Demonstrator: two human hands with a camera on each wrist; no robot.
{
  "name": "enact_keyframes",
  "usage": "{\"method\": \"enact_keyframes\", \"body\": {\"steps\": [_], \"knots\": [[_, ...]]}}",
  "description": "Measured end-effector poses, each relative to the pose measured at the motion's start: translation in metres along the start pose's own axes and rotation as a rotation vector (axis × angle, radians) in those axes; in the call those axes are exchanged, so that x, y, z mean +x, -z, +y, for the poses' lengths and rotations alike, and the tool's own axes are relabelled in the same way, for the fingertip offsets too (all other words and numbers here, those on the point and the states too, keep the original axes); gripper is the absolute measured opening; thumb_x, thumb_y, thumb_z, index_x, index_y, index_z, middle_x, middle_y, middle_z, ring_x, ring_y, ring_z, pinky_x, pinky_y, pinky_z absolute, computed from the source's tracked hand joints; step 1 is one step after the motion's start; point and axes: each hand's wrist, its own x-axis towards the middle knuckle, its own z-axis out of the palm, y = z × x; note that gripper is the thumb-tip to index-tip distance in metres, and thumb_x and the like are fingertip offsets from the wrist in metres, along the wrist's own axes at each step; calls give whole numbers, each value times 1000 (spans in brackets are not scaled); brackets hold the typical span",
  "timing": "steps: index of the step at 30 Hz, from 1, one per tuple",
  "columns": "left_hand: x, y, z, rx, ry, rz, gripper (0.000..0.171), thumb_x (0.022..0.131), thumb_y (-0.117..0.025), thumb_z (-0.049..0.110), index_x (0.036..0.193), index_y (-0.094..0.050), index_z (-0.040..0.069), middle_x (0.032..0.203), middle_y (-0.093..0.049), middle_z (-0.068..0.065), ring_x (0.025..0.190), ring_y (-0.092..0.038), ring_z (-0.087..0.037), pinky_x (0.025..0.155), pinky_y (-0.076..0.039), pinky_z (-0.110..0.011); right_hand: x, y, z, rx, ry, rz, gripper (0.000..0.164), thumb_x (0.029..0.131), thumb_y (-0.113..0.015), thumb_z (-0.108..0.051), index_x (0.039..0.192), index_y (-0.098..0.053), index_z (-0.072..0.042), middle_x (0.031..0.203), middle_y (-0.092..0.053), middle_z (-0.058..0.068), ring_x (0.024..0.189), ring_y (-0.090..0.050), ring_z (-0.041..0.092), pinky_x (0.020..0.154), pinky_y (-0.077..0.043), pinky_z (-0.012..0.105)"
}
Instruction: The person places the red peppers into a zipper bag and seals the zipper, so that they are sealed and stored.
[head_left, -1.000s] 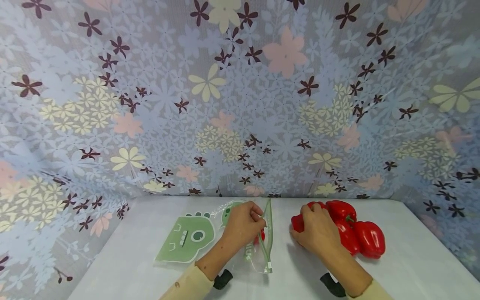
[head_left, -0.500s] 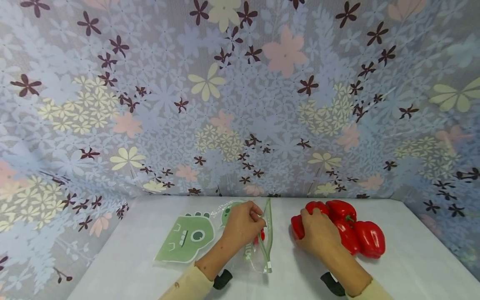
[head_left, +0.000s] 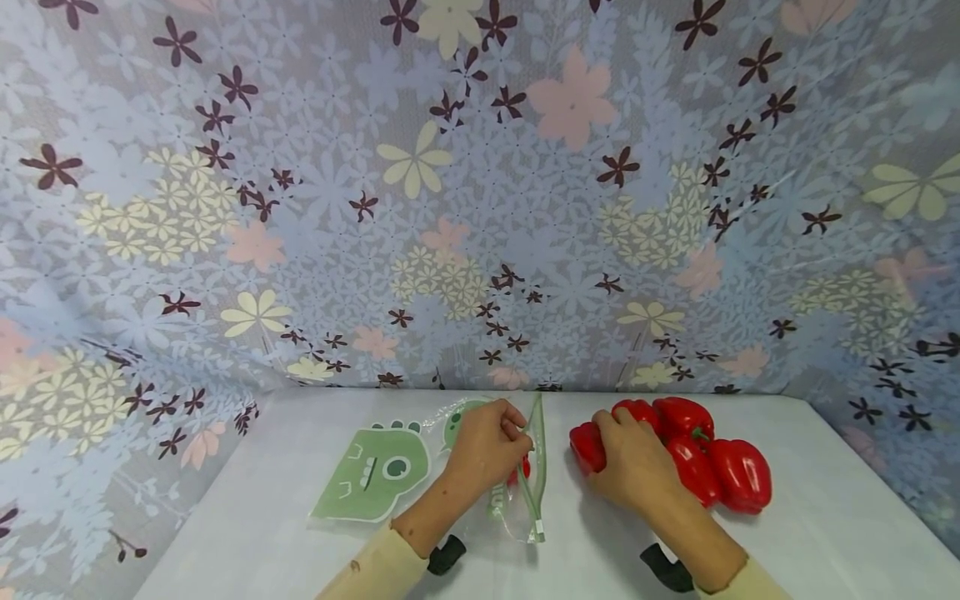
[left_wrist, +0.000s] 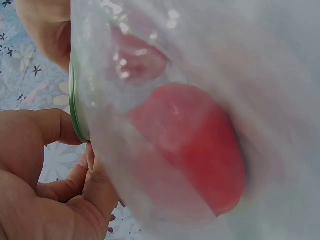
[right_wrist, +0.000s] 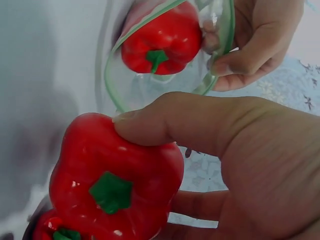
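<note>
My left hand [head_left: 489, 446] pinches the green-edged mouth of a clear zip bag [head_left: 536, 483], holding it apart. Inside the bag lies a red bell pepper [right_wrist: 162, 40] with a green stem, blurred through the plastic in the left wrist view. To the right, my right hand [head_left: 636, 462] grips another red bell pepper [right_wrist: 117, 175], thumb on top and fingers beneath. In the right wrist view this pepper is just below the bag's opening. Several more red bell peppers [head_left: 738, 477] are clustered beside and behind the right hand.
A green cartoon-monster zip bag [head_left: 375, 473] lies flat on the white table [head_left: 247, 500] to the left. Behind the table hangs a floral cloth [head_left: 480, 250]. Dark wrist straps [head_left: 666, 568] show below both hands.
My right hand has moved slightly left with the gripped pepper, away from the cluster. The left hand keeps its hold on the bag's edge.
</note>
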Motion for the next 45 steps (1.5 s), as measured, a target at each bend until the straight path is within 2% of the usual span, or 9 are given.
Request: {"method": "enact_keyframes", "body": {"steps": [4,11,22,31,37,42,45], "knots": [[0,0,1,-6,0,-2,13,85,-72,3,97,-71,6,74,-66,4,59,-60,-7,57,-52,-26,1,2,-2,61,29,-2,83,57,-100,-17,129,-63,2,121,-65,19,105,-63,41,85,-60,61],[0,0,0,3,1,-4,12,85,-72,4,96,-71,8,75,-65,4,59,-60,-7,57,-52,-26,0,1,-3,155,57,-7,91,57,-100,-14,136,-60,5,129,-65,19,116,-63,41,91,-59,62],[1,-1,-1,-15,-12,-18,11,86,-72,3,96,-71,7,75,-65,4,60,-60,-7,57,-53,-26,1,3,-5,254,103,-28,81,58,-98,-10,132,-66,-5,122,-67,11,108,-66,33,89,-60,60],[0,0,0,-17,-12,-22,11,86,-72,3,97,-70,7,76,-65,3,61,-60,-8,57,-53,-26,1,0,-8,270,86,-86,81,60,-98,-10,135,-67,-15,113,-66,12,104,-66,32,86,-60,61],[-1,0,-1,-19,-17,-27,12,86,-72,3,98,-71,5,76,-65,3,61,-60,-8,56,-53,-25,0,-6,-9,311,120,-80,79,63,-97,-8,135,-67,-11,116,-67,10,105,-66,30,87,-61,57],[-2,-1,0,-31,-16,-31,13,87,-72,2,99,-70,4,77,-65,2,60,-60,-8,55,-54,-25,2,-11,-9,333,111,-52,83,61,-96,-8,137,-63,-4,124,-68,11,108,-67,29,88,-61,54],[-3,-1,0,-48,-13,-37,12,87,-72,2,99,-70,4,77,-65,2,57,-60,-9,53,-54,-26,2,-14,-10,369,113,-51,83,64,-96,-8,138,-61,-1,129,-67,12,109,-68,29,89,-62,51]]}}
